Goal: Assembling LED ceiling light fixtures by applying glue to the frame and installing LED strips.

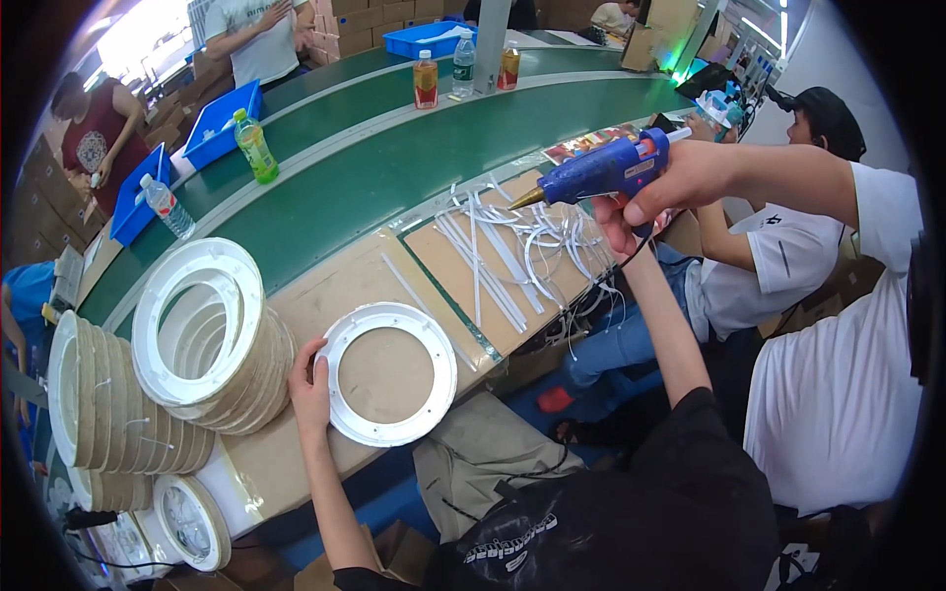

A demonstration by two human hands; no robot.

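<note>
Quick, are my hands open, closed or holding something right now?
Left hand: closed on the ring at its left edge.
Right hand: at the glue gun, partly hidden by a co-worker's hand; grip cannot be told.

Gripping the white ring (pixel 444 379) with the left fingers (pixel 306 357); beyond and right of that ring, holding the right fingers (pixel 613 229) just beside a co-worker's hand (pixel 682 183) on a blue glue gun (pixel 599 171).
</note>
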